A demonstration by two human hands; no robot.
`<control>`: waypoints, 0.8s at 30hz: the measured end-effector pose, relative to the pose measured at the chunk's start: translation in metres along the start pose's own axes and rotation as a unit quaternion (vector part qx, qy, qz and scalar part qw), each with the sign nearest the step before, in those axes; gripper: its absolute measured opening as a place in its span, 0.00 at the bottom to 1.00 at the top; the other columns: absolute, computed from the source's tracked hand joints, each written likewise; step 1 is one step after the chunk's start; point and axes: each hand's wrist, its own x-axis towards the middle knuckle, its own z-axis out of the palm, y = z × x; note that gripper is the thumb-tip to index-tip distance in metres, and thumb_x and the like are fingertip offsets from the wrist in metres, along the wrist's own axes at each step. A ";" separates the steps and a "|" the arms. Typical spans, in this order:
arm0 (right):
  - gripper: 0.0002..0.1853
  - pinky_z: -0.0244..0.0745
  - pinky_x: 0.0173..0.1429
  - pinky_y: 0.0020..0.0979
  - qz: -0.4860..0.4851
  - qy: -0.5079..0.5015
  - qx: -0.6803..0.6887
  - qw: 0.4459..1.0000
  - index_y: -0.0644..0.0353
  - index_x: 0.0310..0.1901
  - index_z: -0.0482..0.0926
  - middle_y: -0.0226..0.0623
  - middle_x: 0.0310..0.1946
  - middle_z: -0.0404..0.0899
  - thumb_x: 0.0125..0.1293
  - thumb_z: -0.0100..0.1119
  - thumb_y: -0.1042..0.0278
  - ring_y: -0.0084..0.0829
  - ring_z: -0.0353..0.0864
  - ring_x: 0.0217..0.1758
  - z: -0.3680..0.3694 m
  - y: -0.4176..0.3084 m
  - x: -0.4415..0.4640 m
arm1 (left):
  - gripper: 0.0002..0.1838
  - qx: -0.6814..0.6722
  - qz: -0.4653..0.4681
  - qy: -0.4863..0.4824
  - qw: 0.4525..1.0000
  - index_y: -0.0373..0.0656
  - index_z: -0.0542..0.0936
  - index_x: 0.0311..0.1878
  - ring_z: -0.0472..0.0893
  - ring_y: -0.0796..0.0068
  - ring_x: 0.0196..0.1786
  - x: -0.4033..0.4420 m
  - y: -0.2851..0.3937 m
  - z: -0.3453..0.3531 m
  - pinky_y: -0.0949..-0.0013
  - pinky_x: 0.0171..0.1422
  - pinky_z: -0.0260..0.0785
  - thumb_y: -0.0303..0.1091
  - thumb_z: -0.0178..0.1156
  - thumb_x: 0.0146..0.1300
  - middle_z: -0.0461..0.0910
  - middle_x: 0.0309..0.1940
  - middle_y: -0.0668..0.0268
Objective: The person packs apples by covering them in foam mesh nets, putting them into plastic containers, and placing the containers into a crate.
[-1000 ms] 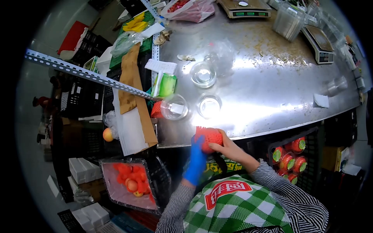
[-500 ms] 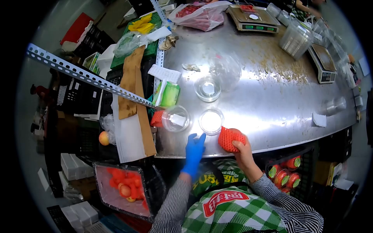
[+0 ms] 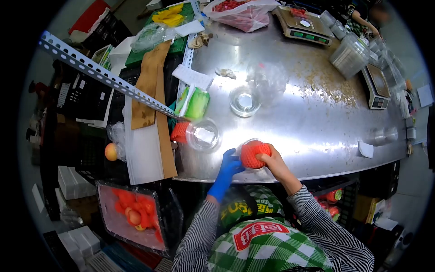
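A round fruit in a red foam net (image 3: 253, 155) is gripped by my bare right hand (image 3: 272, 162), its fingers wrapped over the right side. Directly beneath is a clear plastic tub (image 3: 257, 140), mostly hidden by the fruit; only parts of its rim show. My left hand (image 3: 227, 170), in a blue glove, is curled against the left side of that tub. To the left stands another clear tub (image 3: 213, 146) with a white label inside. A second red foam net (image 3: 180, 132) lies beside it. Farther back is a third clear tub (image 3: 245, 108).
A crate of foam-netted fruit (image 3: 105, 213) stands below left. Packed fruit (image 3: 334, 196) sits under the table at right. A perforated metal bar (image 3: 108, 81) crosses the left side. Scales (image 3: 303, 27) and stacked tubs (image 3: 349, 59) stand at the back, near another person (image 3: 360, 20).
My right hand has carried the netted fruit left, over the tub. My left hand has closed in on the tub's side, and the tub sits nearer to me.
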 end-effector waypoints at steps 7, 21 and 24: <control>0.30 0.75 0.64 0.36 0.121 -0.215 0.147 0.958 0.69 0.68 0.60 0.46 0.60 0.72 0.70 0.56 0.62 0.34 0.77 0.60 -0.001 -0.028 -0.010 | 0.28 -0.282 -0.071 -0.027 0.957 0.38 0.67 0.67 0.72 0.61 0.65 -0.014 0.011 0.023 0.54 0.71 0.64 0.48 0.47 0.72 0.71 0.63 0.56; 0.29 0.82 0.30 0.31 0.008 -0.251 -0.370 0.894 0.67 0.61 0.68 0.52 0.35 0.83 0.69 0.56 0.50 0.38 0.85 0.28 0.051 -0.101 -0.028 | 0.32 -0.422 -0.014 -0.081 0.903 0.36 0.65 0.67 0.69 0.51 0.67 -0.030 0.005 0.010 0.48 0.73 0.60 0.54 0.38 0.72 0.67 0.65 0.48; 0.29 0.78 0.27 0.38 -0.169 -0.160 -0.450 0.862 0.67 0.55 0.69 0.54 0.29 0.81 0.66 0.59 0.47 0.48 0.84 0.28 0.061 -0.072 -0.031 | 0.29 -0.371 0.044 -0.079 0.924 0.38 0.66 0.65 0.71 0.55 0.64 -0.035 0.012 0.007 0.51 0.70 0.63 0.52 0.38 0.74 0.69 0.63 0.50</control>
